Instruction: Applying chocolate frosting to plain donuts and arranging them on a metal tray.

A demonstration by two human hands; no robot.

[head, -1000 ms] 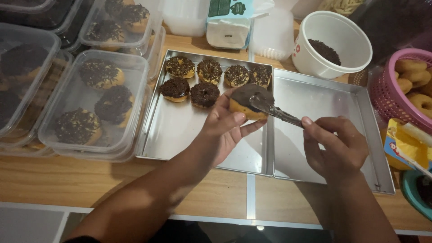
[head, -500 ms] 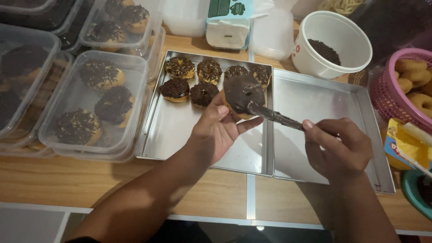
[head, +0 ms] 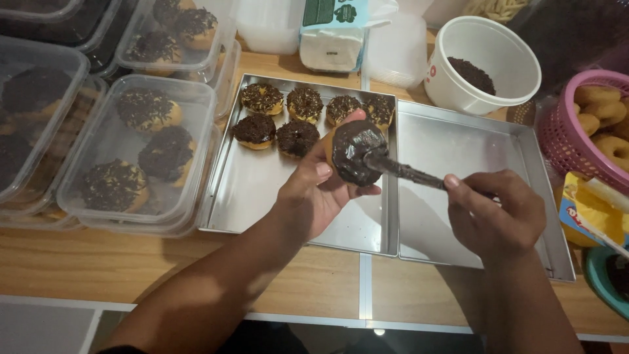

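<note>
Left fingers: curled around a doughnut (head: 350, 154), thumb (head: 321, 172) at its near edge; left hand (head: 314, 193) holds it up over the left steel tray (head: 242, 196).
Right fingers: closed on the handle of a chocolate-smeared spreading knife (head: 409, 174); right hand (head: 495, 213) sits over the right steel tray (head: 472, 151).
Knife tip: pressed into the glaze in the middle of the doughnut's face.
Change: a second ago a good part of the doughnut's tan top showed under the blade; now dark chocolate covers nearly the whole face, with only a tan rim at the left, and the face has tipped up toward the camera.
Meaning: the coating on this piece looks close to finished.
Left tray, far end: six glazed doughnuts in two rows, some with sprinkles (head: 298, 121).
Beyond: white tub of chocolate sprinkles (head: 485, 65); pink basket of plain doughnuts (head: 599, 121) at right.
Left of trays: clear plastic boxes of finished doughnuts (head: 141, 154).
Underneath: pale wooden surface (head: 196, 265).
</note>
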